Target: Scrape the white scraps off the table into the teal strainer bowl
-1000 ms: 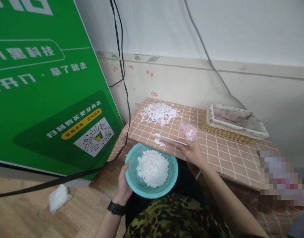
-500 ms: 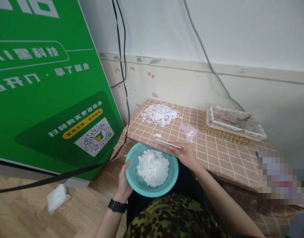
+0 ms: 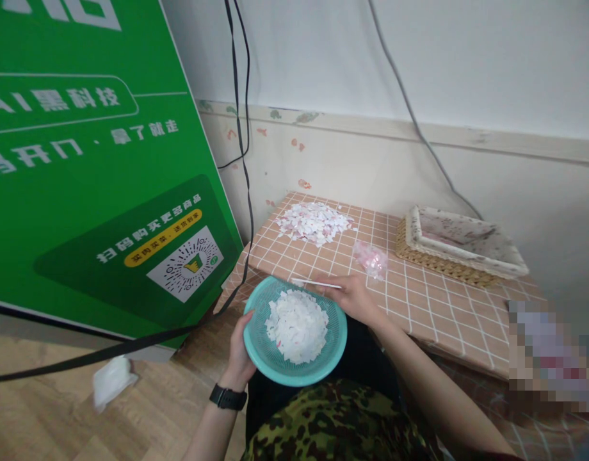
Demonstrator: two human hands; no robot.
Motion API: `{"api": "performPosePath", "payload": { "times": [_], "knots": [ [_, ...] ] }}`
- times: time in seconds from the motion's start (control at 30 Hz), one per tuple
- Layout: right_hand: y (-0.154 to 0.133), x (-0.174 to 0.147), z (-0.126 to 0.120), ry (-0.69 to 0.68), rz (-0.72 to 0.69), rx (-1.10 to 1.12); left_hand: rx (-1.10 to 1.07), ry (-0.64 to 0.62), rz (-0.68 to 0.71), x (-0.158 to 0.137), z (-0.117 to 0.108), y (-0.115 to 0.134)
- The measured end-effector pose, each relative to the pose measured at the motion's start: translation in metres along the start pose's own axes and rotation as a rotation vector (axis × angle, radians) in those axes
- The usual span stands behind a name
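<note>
The left hand point(image 3: 240, 356) grips the near-left rim of a teal bowl point(image 3: 295, 330) heaped with white paper scraps point(image 3: 297, 324), held just off the table's point(image 3: 433, 304) near-left edge. The right hand point(image 3: 355, 299), fingers closed, pinches a thin white card point(image 3: 316, 283) at that edge. A scrap pile point(image 3: 314, 222) lies near the far-left corner, a wicker tray point(image 3: 460, 246) far right.

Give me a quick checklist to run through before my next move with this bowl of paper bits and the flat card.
1. Left hand grips teal bowl by its rim: ok.
2. Bowl sits below the table edge: ok.
3. Right hand holds the flat card at the edge: ok.
4. Card touching the tabletop: cannot tell.
5. All paper bits off the table: not ok, scrap pile remains.
6. Black cable apart from bowl: ok.
</note>
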State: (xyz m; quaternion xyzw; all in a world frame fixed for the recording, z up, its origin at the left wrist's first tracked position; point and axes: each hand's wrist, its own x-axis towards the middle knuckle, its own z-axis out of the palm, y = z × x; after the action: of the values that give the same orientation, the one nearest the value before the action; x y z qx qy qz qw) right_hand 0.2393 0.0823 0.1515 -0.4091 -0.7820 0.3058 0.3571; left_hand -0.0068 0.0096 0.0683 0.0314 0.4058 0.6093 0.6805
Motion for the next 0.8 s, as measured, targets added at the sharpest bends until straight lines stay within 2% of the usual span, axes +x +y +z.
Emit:
{"api": "performPosePath", "payload": {
  "times": [0.1,0.3,0.37,0.47,0.57,0.67,0.73,0.8],
  "knots": [
    [-0.006,-0.004,-0.002,0.010,0.052,0.065,-0.006,-0.014,-0.007,0.001,-0.001,0.000],
    [0.015,0.024,-0.010,0.248,0.068,-0.085,-0.008,-0.007,-0.011,0.001,-0.005,-0.002],
    [0.022,0.039,-0.008,0.236,0.051,-0.140,-0.010,-0.003,-0.015,0.002,-0.007,-0.005],
    [0.027,0.054,-0.001,0.140,0.015,-0.164,-0.011,0.016,-0.036,0.004,-0.012,-0.011],
    [0.026,0.054,0.004,0.078,0.011,-0.159,-0.009,0.042,-0.064,0.007,-0.020,-0.018],
    [0.025,0.045,0.000,0.084,0.005,-0.158,-0.013,0.063,-0.088,0.011,-0.028,-0.028],
    [0.026,0.039,-0.011,0.171,0.026,-0.200,-0.023,0.074,-0.060,0.013,-0.033,-0.035],
    [0.030,0.038,-0.027,0.317,0.113,-0.316,-0.022,0.077,-0.019,0.016,-0.037,-0.041]
  ]
}}
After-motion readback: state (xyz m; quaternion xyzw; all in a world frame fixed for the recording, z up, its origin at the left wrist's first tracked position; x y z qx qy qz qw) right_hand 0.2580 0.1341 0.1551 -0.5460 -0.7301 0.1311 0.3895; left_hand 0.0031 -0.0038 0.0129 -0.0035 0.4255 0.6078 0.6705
